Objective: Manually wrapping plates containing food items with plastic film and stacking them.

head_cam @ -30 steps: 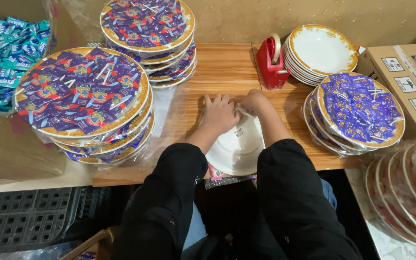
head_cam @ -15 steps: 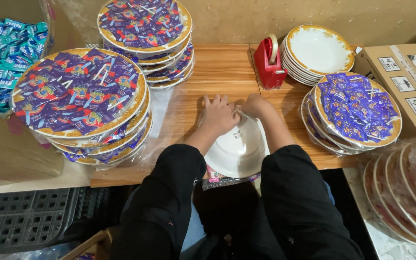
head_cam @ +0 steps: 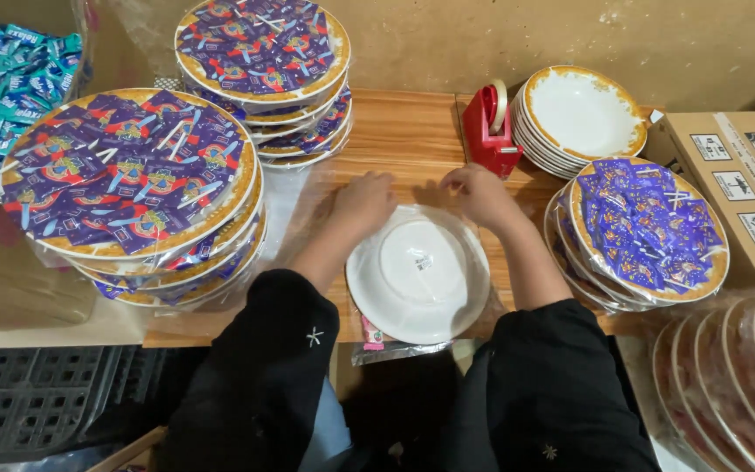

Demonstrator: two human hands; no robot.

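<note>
An upturned white plate (head_cam: 419,273) in clear wrap is pressed at its far rim by both hands. The left hand (head_cam: 365,201) and right hand (head_cam: 481,194) are laid flat on the wrap, each grip released. A red tape dispenser (head_cam: 491,131) is seen just beyond on the tabletop (head_cam: 408,140).

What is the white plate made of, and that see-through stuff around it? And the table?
White plate: probably glazed ceramic, or melamine; smooth and shiny.
See-through wrap: thin plastic film; it crinkles and glints, and the table shows through.
Table: wood or wood-look laminate; striped grain shows.
</note>
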